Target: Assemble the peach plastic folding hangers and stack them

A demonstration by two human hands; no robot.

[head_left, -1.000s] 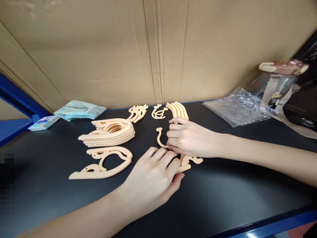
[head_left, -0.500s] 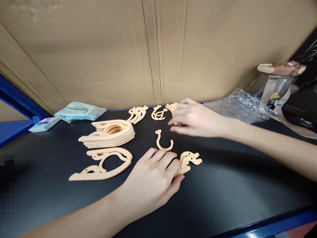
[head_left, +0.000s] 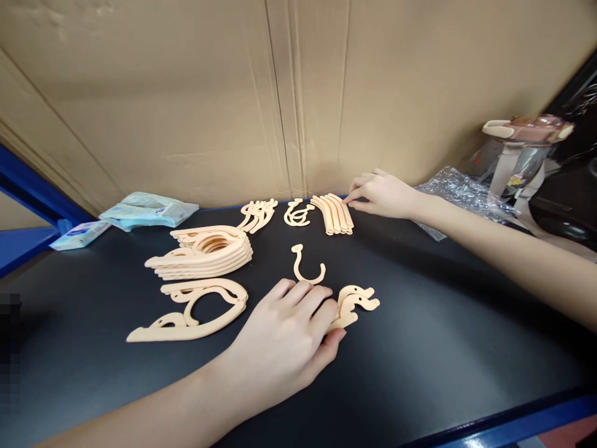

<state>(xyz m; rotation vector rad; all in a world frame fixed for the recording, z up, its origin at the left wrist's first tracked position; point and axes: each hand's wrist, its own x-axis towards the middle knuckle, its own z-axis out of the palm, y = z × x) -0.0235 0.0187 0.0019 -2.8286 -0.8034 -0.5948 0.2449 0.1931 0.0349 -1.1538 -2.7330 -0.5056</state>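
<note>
My left hand (head_left: 284, 339) lies on the black table (head_left: 420, 348) with its fingers closed on the end of a small peach plastic piece (head_left: 357, 302). Just beyond its fingertips lies a peach hook (head_left: 306, 266). My right hand (head_left: 380, 194) reaches to the back of the table, fingers loosely curled and nothing in them, its fingertips touching the far end of a row of curved peach strips (head_left: 334, 213). A single large curved peach piece (head_left: 191, 309) lies to the left of my left hand, and a stack of the same pieces (head_left: 205, 251) sits behind it.
Small peach parts (head_left: 258, 214) and a looped part (head_left: 297, 213) lie at the back. Blue packets (head_left: 144, 209) rest at the back left. A crumpled clear plastic bag (head_left: 459, 194) and a lidded clear jug (head_left: 517, 155) stand at the right. A cardboard wall (head_left: 298, 93) closes the back.
My right hand has let go of the hook near my left hand and moved back and to the right, to the row of curved strips. My left hand has stayed put.
</note>
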